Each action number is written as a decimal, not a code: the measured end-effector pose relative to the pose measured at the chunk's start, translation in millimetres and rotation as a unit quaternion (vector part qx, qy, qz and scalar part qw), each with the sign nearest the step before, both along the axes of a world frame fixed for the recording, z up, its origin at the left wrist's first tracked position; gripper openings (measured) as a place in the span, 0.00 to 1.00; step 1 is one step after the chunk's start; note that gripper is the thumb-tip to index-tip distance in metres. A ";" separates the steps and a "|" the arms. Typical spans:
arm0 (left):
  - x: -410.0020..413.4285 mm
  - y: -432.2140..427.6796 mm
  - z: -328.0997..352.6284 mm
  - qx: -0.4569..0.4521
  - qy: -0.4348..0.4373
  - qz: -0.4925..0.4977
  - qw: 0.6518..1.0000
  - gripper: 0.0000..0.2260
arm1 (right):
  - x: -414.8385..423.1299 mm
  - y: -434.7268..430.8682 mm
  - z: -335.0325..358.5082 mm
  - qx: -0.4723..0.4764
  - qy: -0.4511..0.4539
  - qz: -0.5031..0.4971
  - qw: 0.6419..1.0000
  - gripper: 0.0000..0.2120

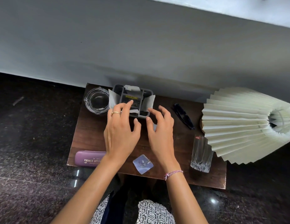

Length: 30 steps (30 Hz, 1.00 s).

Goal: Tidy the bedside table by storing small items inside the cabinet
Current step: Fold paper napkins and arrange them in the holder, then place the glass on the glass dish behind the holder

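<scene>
Organizer [124, 96] sits by left grip [120, 133], right grip [160, 131] (splayed).

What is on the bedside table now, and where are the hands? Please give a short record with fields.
table: dark wood bedside table
back row: glass ashtray, grey organiser holding papers, black folded glasses
front row: purple spectacle case, clear hook pad, tall glass
right side: pleated lamp shade
left hand: open, fingers over the organiser
right hand: open, at the organiser's near corner; contact unclear
</scene>
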State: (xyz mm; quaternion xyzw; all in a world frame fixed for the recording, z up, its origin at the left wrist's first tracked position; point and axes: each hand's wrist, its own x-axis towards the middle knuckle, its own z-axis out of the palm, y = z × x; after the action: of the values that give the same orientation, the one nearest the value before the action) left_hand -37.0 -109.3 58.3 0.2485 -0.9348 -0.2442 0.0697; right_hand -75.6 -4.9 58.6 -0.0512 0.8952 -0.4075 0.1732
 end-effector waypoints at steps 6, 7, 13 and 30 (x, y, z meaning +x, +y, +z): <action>0.6 36.3 8.2 0.144 0.030 0.054 0.988 0.14 | 7.5 17.0 6.1 -0.029 0.010 -0.026 0.999 0.14; 0.8 42.1 8.3 0.166 0.029 0.063 0.984 0.13 | 8.8 21.1 5.7 -0.030 0.006 -0.029 0.999 0.14; 1.0 69.1 6.0 0.244 0.020 0.071 0.967 0.10 | 13.1 50.1 0.5 -0.039 -0.007 -0.062 0.997 0.14; 9.2 160.1 -36.0 0.531 -0.149 0.218 0.805 0.09 | 82.2 146.1 -29.1 0.067 0.040 -0.121 0.990 0.17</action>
State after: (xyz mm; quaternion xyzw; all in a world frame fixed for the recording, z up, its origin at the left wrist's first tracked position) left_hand -27.7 50.7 22.3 0.4775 -0.5792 -0.6406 -0.1616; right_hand 6.6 141.1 29.5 0.0524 0.9264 -0.3619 0.0894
